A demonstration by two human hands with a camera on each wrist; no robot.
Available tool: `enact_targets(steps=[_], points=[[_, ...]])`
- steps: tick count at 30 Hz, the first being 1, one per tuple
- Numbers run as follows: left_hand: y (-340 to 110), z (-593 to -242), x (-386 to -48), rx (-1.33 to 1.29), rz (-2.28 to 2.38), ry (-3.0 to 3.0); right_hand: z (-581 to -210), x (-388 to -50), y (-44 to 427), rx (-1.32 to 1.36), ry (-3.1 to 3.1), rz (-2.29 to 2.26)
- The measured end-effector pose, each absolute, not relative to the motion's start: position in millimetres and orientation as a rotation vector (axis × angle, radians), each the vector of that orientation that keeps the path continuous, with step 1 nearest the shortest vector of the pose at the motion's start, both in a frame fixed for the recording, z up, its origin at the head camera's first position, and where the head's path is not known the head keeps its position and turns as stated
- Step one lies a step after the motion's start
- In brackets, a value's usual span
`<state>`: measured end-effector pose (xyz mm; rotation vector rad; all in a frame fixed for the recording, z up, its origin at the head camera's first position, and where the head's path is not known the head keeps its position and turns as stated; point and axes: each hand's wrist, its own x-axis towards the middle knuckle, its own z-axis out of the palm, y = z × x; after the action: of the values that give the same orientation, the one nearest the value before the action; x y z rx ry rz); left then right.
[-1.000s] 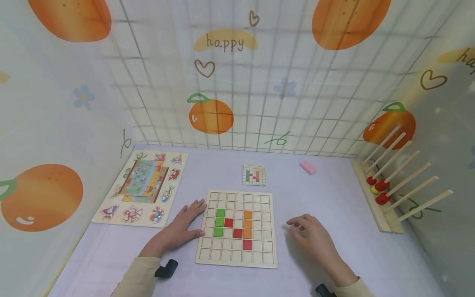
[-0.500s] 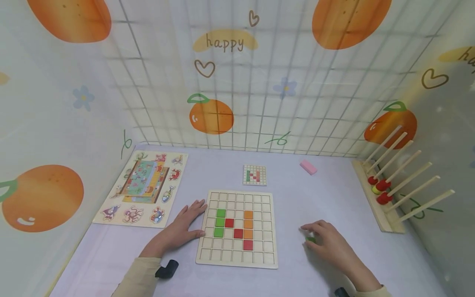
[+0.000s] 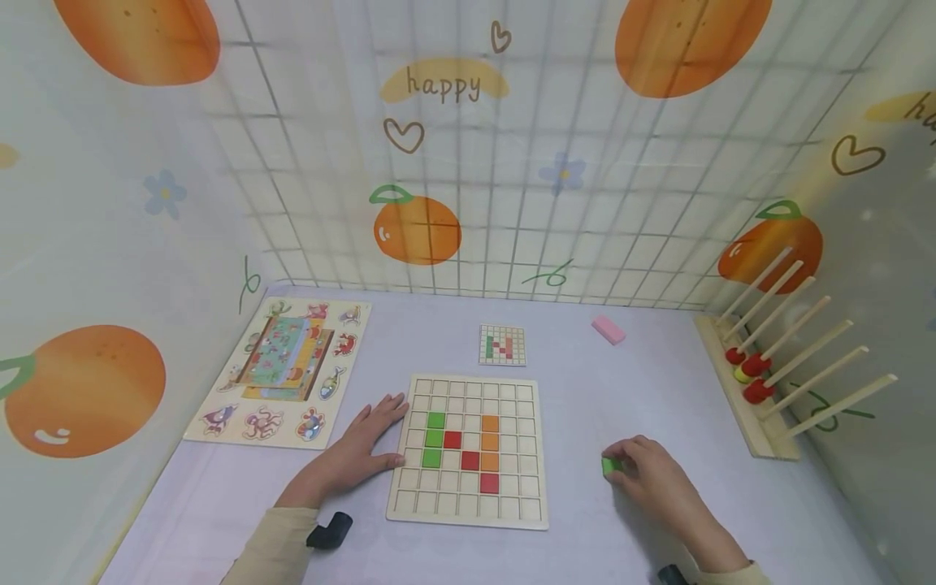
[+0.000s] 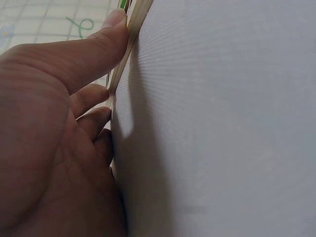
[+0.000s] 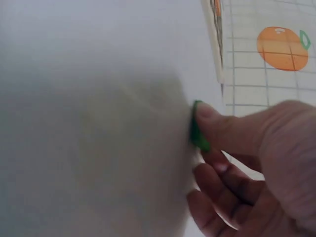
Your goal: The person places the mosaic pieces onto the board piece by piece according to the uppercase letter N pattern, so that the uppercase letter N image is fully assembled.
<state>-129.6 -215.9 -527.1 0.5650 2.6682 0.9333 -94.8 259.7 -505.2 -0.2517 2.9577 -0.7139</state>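
A wooden grid board (image 3: 519, 510) lies flat in front of me, with green, red and orange square tiles set in some of its cells. My left hand (image 3: 358, 449) rests at the board's left side, fingers stretched out and touching its edge. In the left wrist view the thumb (image 4: 106, 42) lies against the board's rim (image 4: 138, 17). To the right of the board, my right hand (image 3: 653, 479) pinches a small green tile (image 3: 609, 466) at the table. Close up, the right wrist view shows the green tile (image 5: 197, 127) under the thumb.
A small pattern card (image 3: 502, 345) lies behind the board, and a pink block (image 3: 608, 330) is farther right. An animal puzzle board (image 3: 285, 426) lies at the left. A wooden peg rack (image 3: 775, 446) with red and yellow beads stands at the right.
My right hand has moved right, away from the board, and its fingers have come together on the green tile. The left hand has stayed put.
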Motion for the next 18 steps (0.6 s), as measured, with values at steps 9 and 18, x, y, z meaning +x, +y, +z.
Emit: enact_targets(steps=[9,18], points=[[-216.3,-527.3,-130.0,0.57,0.929,2.669,-511.1,-101.7,241.0,-0.162,3.026,-0.717],[-217.0,-526.7,-129.8,0.608,0.922,2.682,-513.8,-104.9,232.9,-0.096,2.983,-0.86]])
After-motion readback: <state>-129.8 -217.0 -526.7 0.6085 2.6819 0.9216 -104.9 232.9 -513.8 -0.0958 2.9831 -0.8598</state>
